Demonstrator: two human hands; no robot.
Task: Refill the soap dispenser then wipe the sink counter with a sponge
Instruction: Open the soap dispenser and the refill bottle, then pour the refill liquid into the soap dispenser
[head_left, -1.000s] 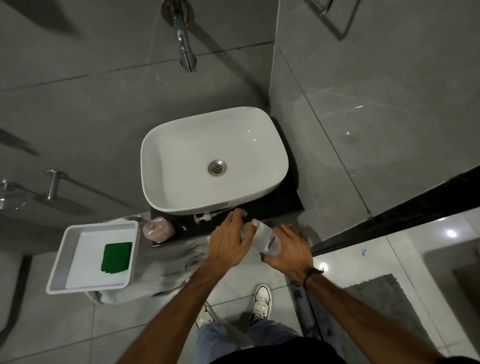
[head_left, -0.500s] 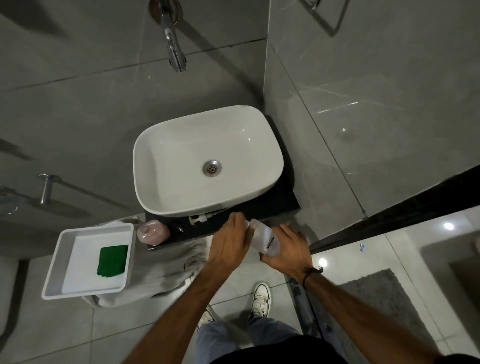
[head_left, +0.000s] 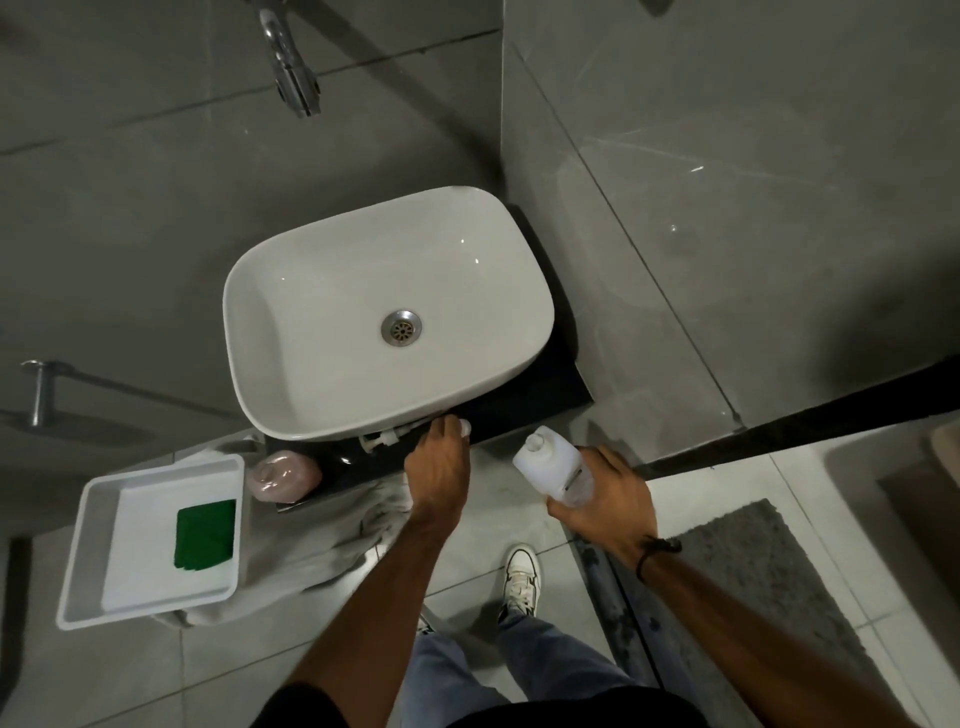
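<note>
Hands now separated, unlike a moment earlier. Right hand (head_left: 605, 499) wrapped around translucent white plastic refill bottle (head_left: 553, 465), uncapped neck tilted up-left. Left hand (head_left: 439, 467) at black counter edge (head_left: 535, 402), fingertips pinching small white cap (head_left: 464, 427). Beyond left fingertips: white pump head (head_left: 382, 436); further left, pink soap dispenser (head_left: 285, 475). Pouring probably next.

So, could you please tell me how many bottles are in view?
2: a clear refill bottle held in the right hand, and a pink bottle lying on the dark counter beside the tray.
</note>
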